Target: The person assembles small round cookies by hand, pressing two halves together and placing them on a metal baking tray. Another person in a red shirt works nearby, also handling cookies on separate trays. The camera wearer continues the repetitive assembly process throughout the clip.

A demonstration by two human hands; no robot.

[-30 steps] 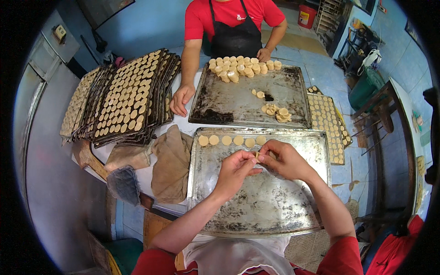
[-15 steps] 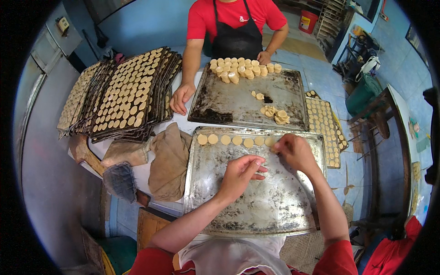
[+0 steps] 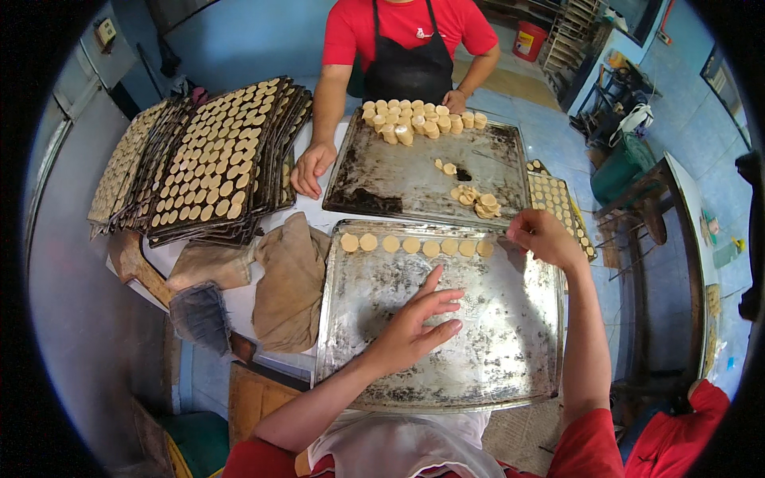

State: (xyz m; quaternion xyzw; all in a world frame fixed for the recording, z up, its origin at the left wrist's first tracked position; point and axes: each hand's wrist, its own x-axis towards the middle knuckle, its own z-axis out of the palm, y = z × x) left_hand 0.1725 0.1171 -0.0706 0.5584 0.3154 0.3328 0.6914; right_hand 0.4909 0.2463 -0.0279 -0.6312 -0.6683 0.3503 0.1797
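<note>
A row of flat round dough discs [image 3: 410, 244] lies along the far edge of the near metal baking tray [image 3: 382, 307]. My left hand [image 3: 418, 323] hovers over the middle of this tray, fingers spread, holding nothing. At the tray's far right corner, beyond the row's right end, is my right hand [image 3: 546, 237]. Its fingers are curled together; whatever may be between them cannot be made out. On the far baking tray [image 3: 382, 179], a loose pile of dough discs [image 3: 478, 201] sits close to my right hand, with short dough cylinders [image 3: 414, 119] clustered at the back.
Stacked trays of dough discs [image 3: 211, 159] stand at the left, more disc-covered trays [image 3: 550, 195] at the right. Brown cloths [image 3: 291, 287] and a blue cloth pad [image 3: 199, 317] lie left of my tray. Opposite, a person in a black apron [image 3: 406, 52] rests a hand [image 3: 313, 169] beside the far tray.
My right hand has moved right, off the row's end, and a disc now shows there. My left hand has lowered slightly toward me and spread its fingers.
</note>
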